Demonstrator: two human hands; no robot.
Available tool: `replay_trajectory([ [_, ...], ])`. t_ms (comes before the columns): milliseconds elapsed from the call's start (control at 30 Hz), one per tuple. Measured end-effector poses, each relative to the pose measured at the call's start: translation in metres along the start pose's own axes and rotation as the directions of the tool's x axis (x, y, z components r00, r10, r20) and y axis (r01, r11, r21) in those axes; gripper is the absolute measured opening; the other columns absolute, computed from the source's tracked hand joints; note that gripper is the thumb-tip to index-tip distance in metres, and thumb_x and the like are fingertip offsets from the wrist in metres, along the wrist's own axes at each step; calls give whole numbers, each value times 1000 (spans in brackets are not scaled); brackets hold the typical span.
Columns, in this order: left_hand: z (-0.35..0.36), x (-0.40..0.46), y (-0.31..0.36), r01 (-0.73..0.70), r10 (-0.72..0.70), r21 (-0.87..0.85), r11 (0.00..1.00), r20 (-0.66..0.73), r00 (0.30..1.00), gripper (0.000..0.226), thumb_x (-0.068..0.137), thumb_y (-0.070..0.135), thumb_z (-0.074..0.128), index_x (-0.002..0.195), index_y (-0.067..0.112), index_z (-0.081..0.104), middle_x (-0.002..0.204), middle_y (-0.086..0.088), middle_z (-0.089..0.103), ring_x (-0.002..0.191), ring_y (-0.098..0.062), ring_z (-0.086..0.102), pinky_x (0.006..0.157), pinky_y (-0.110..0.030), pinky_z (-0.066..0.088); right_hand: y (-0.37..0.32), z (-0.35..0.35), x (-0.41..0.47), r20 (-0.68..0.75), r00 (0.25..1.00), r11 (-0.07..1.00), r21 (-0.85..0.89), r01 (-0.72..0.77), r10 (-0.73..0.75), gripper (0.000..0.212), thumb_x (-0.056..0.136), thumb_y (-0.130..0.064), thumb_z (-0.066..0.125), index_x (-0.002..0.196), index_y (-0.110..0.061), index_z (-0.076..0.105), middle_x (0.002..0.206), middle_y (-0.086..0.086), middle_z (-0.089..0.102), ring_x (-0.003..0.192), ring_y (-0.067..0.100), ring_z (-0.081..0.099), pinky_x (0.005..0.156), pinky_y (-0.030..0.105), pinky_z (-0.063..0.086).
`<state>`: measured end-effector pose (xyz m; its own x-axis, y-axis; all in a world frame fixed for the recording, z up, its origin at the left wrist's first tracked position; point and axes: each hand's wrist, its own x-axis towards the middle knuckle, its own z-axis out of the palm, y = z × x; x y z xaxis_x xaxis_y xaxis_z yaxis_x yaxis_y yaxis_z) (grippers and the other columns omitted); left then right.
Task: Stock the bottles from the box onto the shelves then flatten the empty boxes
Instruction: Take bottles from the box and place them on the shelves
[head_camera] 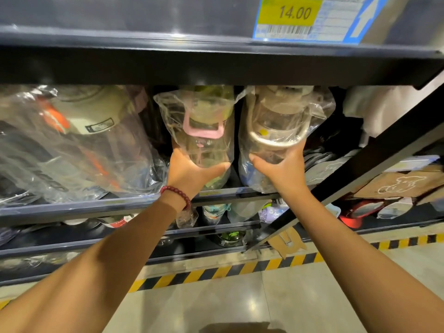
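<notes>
Two clear bottles in plastic bags stand side by side on the middle shelf (134,200). The left one, the pink-handled bottle (203,121), is gripped around its lower body by my left hand (192,170), which wears a red bead bracelet. The right one, the beige-handled bottle (278,121), is held around its body by my right hand (286,168). Both bottles sit under the black shelf above (216,66), and their tops are partly hidden by it. No box is clearly in view in front of me.
Large bagged bottles (79,140) fill the shelf to the left. Lower shelves hold more bagged bottles (216,212). Cardboard boxes (398,183) and other goods lie on the right-hand shelving. A yellow price tag (290,12) hangs above. Yellow-black tape (216,272) marks the floor.
</notes>
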<state>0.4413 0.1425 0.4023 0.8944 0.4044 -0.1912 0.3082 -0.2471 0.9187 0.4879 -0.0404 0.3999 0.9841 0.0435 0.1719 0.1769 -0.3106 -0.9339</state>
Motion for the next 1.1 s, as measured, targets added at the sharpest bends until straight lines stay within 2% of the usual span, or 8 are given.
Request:
replay_trajectory([
  [133, -1, -2, 1, -14, 14, -11, 1000, 0, 1000, 94, 53, 39, 88, 127, 10, 38, 118, 4, 48, 108, -10, 48, 89, -21, 38, -4, -1, -1, 59, 998, 1000, 24, -19, 17, 75, 62, -30, 82, 101, -66, 30, 121, 2, 56, 109, 23, 62, 97, 40, 50],
  [300, -4, -4, 2, -40, 43, -56, 998, 58, 997, 111, 56, 36, 88, 141, 11, 22, 140, -2, 38, 127, -15, 39, 96, -22, 30, -8, -10, 3, 122, 991, 998, 24, -54, 51, 75, 71, -14, 82, 114, -31, 23, 110, -22, 44, 105, 0, 50, 81, 1, 41],
  [433, -10, -9, -1, -53, 57, -39, 998, 101, 993, 116, 60, 27, 87, 146, 11, 11, 142, -1, 35, 120, -9, 38, 95, -18, 26, -7, -12, 2, 128, 989, 997, -14, -71, 72, 81, 68, -19, 84, 118, -30, 21, 112, -28, 39, 113, 5, 45, 85, 4, 38],
  [600, -9, -5, -6, -74, 72, 28, 997, 93, 993, 104, 63, 28, 86, 142, 12, 20, 123, 5, 42, 110, -9, 43, 93, -20, 33, -1, -11, 2, 109, 992, 997, -58, -57, 63, 83, 67, -19, 85, 119, -30, 22, 125, -6, 48, 118, 14, 51, 103, 30, 42],
  [767, -9, -7, -5, -77, 74, 28, 997, 93, 993, 99, 64, 26, 86, 140, 13, 24, 115, 8, 42, 107, -8, 45, 90, -20, 34, -3, -11, -1, 105, 993, 996, -74, -44, 51, 82, 69, -18, 83, 117, -31, 19, 118, -14, 47, 110, 2, 51, 93, 12, 42],
  [867, -10, -9, -2, -71, 69, 26, 997, 87, 994, 101, 64, 23, 85, 141, 12, 21, 115, 9, 40, 107, -7, 43, 91, -19, 34, -5, -13, 0, 116, 990, 995, -64, -74, 81, 81, 69, -16, 83, 117, -31, 19, 111, -25, 42, 105, -3, 49, 93, 17, 46],
  [967, -12, -11, 3, -75, 72, 39, 996, 81, 994, 104, 64, 22, 86, 142, 8, 18, 116, 8, 35, 109, -6, 38, 92, -17, 31, -11, -16, 2, 138, 983, 992, -39, -117, 122, 84, 69, -17, 83, 124, -27, 21, 108, -30, 37, 97, -15, 43, 76, -5, 37],
  [1100, -17, -13, 7, -68, 64, 52, 996, 86, 994, 98, 63, 25, 86, 136, 6, 25, 121, 3, 40, 114, -12, 42, 94, -22, 35, -21, -22, 1, 119, 981, 989, -27, -148, 151, 89, 68, -21, 84, 133, -15, 23, 114, -20, 43, 109, 3, 46, 89, 12, 41],
])
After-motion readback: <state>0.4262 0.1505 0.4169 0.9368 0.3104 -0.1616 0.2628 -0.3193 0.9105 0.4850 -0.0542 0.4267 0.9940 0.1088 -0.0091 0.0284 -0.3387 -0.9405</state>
